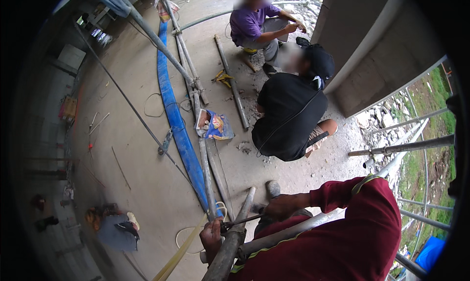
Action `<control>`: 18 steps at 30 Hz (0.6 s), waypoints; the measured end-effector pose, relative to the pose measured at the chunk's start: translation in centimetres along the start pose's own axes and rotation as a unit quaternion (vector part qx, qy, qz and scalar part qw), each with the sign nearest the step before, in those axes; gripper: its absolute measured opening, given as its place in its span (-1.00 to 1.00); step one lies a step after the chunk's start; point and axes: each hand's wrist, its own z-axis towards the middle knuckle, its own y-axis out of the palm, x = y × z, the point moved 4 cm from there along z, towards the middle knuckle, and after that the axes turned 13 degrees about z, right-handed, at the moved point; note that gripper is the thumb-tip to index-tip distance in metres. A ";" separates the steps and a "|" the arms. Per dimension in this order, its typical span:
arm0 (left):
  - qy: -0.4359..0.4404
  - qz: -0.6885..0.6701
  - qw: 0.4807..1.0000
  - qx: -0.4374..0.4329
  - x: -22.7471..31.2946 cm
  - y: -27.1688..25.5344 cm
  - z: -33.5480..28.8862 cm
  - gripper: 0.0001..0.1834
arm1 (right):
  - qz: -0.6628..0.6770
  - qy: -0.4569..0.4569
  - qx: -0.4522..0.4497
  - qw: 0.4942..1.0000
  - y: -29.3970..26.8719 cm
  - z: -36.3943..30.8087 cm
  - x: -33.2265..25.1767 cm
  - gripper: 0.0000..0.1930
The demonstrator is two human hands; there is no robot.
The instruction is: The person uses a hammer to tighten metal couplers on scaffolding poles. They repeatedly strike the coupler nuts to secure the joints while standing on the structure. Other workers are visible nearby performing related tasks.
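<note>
My right hand (284, 206), in a maroon sleeve, is closed around the handle of a dark metal wrench (249, 219). The wrench slants down to the left, its far end at a scaffold clamp (237, 230) where grey pipes meet. At that joint my left hand (211, 236) has its fingers curled against the clamp, close to the wrench's tip; part of this hand is hidden behind the pipe. One thick scaffold pipe (224, 259) runs up from the lower edge between my hands. Another pale pipe (303, 224) passes beneath my right forearm.
Two people crouch ahead, one in black (291, 114), one in purple (248, 25). A blue strip (171, 105) and loose pipes (231, 83) lie on the concrete floor. A printed bag (219, 128) sits against the pipes. A yellow strap (182, 254) hangs left of my hand.
</note>
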 end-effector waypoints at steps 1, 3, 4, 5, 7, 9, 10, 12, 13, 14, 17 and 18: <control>-0.008 0.007 1.000 0.002 -0.1 -0.2 -0.3 -0.68 | -0.014 -0.024 0.004 1.000 0.5 1.7 1.3 -0.73; -0.019 0.018 1.000 0.002 0.1 -0.4 -0.5 -0.68 | -0.041 -0.067 0.018 0.997 3.0 6.8 5.9 -0.77; -0.022 0.010 1.000 0.007 0.0 -0.6 -0.6 -0.68 | -0.011 -0.088 0.031 0.996 3.8 9.5 7.4 -0.79; -0.018 0.002 1.000 0.004 0.2 -0.7 -0.5 -0.68 | 0.023 -0.104 0.051 0.993 4.3 12.2 8.5 -0.81; 0.029 -0.012 0.999 0.011 2.0 -0.5 0.0 -0.70 | 0.044 -0.242 0.104 0.964 5.7 17.6 10.5 -0.80; 0.009 -0.017 1.000 0.018 1.4 -0.5 -0.4 -0.70 | 0.081 -0.243 0.148 0.955 5.5 19.1 7.9 -0.76; -0.001 -0.017 1.000 0.021 1.2 -0.7 -0.5 -0.70 | 0.058 -0.209 0.149 0.965 5.7 19.1 7.8 -0.74; -0.006 -0.011 1.000 0.016 1.0 -0.4 -0.5 -0.70 | 0.014 -0.140 0.149 0.979 6.4 18.7 7.7 -0.72; -0.013 -0.007 1.000 0.011 0.4 -0.2 -0.2 -0.70 | -0.021 -0.040 0.116 0.992 6.5 17.5 8.6 -0.70; -0.024 -0.006 1.000 0.010 -0.3 -0.2 -0.4 -0.70 | -0.009 -0.030 0.126 0.991 6.5 14.8 8.7 -0.70; 0.009 -0.021 1.000 0.021 0.6 0.0 -0.1 -0.71 | 0.000 0.042 0.095 0.995 2.4 4.0 3.3 -0.66; 0.002 -0.031 0.999 0.035 -0.4 -0.2 -0.8 -0.72 | -0.023 0.040 0.087 0.995 1.8 2.8 1.7 -0.65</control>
